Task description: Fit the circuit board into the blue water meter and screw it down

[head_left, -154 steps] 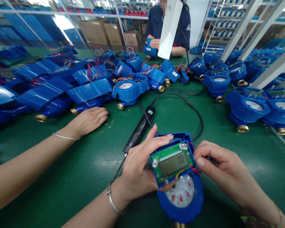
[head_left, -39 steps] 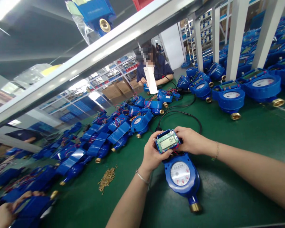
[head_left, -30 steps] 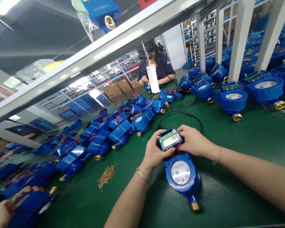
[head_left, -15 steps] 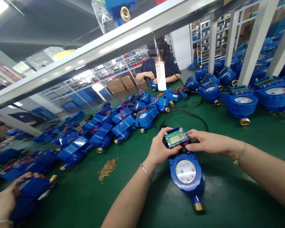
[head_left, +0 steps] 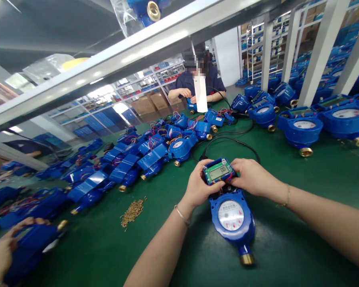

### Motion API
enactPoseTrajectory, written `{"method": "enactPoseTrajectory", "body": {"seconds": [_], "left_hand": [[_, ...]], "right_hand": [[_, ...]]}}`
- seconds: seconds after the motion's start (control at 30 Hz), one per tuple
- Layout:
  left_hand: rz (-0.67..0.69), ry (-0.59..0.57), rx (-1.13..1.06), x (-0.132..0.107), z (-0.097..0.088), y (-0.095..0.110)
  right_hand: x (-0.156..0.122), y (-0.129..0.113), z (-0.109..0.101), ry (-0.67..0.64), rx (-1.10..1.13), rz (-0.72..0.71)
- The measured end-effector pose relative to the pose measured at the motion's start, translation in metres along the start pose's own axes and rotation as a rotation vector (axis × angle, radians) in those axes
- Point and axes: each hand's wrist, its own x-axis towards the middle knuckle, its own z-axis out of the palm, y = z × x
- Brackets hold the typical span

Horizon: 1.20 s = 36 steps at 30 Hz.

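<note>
In front of me a blue water meter [head_left: 231,217] lies on the green bench, its round dial facing up and its brass threaded end toward me. At its far end sits a display module [head_left: 219,172], a green circuit board with a lit LCD in a blue housing, tilted toward me. My left hand [head_left: 197,182] grips the module from the left, thumb along its lower edge. My right hand [head_left: 251,177] pinches its right side, thumb by the wires below; the fingertips behind are hidden. The module's underside is covered.
Rows of blue meters [head_left: 127,169] with loose wires fill the left. A pile of brass screws [head_left: 133,212] lies nearer. More meters [head_left: 300,129] stand right, by metal posts. A black cable [head_left: 233,134] loops behind. Another person's hand [head_left: 1,253] holds a meter at lower left; a co-worker [head_left: 182,85] sits opposite.
My right hand has turned slightly, its fingers drawn in closer against the module's right side. My left hand keeps its grip. The whole view has shifted a little.
</note>
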Motion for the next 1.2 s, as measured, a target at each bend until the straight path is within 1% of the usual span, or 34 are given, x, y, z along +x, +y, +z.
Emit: {"method": "enactPoseTrajectory", "body": {"seconds": [0.13, 0.27, 0.37, 0.57, 0.73, 0.83, 0.93, 1.07, 1.2], "left_hand": [[0.012, -0.021, -0.074, 0.0, 0.001, -0.002], [0.047, -0.042, -0.122, 0.0, -0.001, -0.006], [0.07, -0.051, -0.132, -0.001, -0.004, -0.008], [0.144, -0.064, -0.141, -0.001, -0.005, -0.006], [0.245, -0.1, -0.157, 0.002, -0.005, -0.004], [0.262, -0.109, -0.151, 0.001, -0.004, -0.006], [0.263, -0.116, -0.143, 0.0, -0.005, -0.007], [0.218, -0.188, -0.151, 0.0, -0.006, -0.003], [0.17, -0.251, -0.136, 0.002, -0.006, -0.002]], "right_hand": [[-0.002, -0.002, 0.004, 0.07, -0.005, 0.013], [-0.006, -0.002, 0.009, 0.133, 0.097, 0.001], [-0.01, -0.002, 0.015, 0.207, 0.181, 0.016], [-0.018, -0.006, 0.031, 0.355, 0.311, 0.139], [-0.025, -0.019, 0.035, 0.43, 0.385, 0.2], [-0.028, -0.021, 0.038, 0.475, 0.442, 0.188], [-0.03, -0.018, 0.044, 0.536, 0.492, 0.144], [-0.032, -0.011, 0.053, 0.501, 0.492, 0.073], [-0.033, -0.008, 0.054, 0.474, 0.458, 0.061]]}}
